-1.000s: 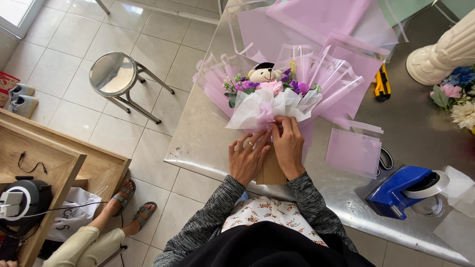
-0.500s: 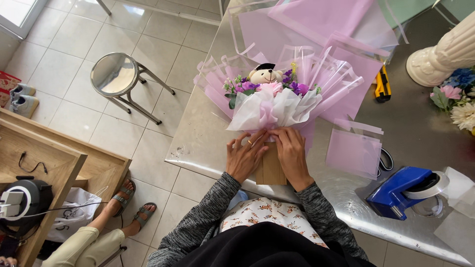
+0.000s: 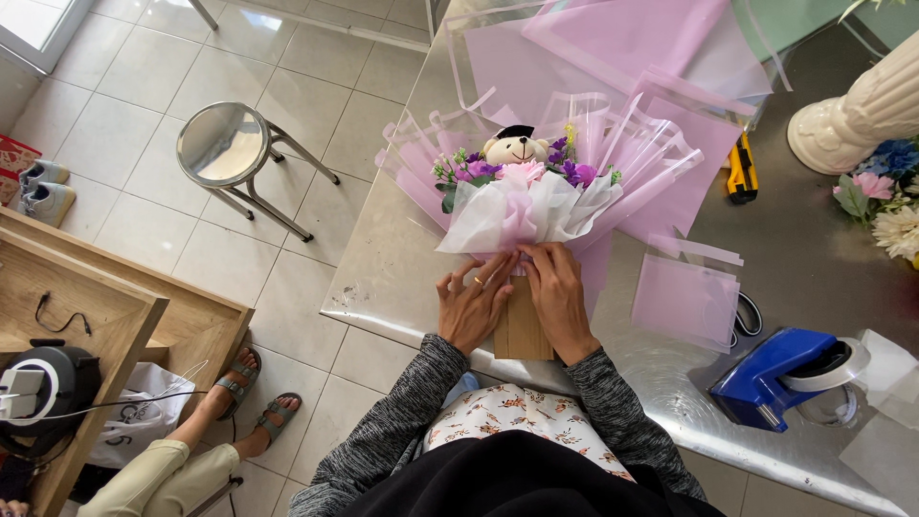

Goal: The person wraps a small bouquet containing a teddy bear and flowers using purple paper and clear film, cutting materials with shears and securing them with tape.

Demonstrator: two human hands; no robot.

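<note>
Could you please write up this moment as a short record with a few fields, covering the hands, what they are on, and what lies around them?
Left hand: left hand flat on the bouquet's neck, fingers spread
Right hand: right hand pressing the same neck from the other side
Bouquet: bouquet in pink and white wrap, lying on the metal table
Centrepiece: teddy bear among purple and pink flowers
Base: brown paper stem wrap between the wrists
Nearby: blue tape dispenser, yellow cutter, loose pink sheet
Floor: metal stool
</note>
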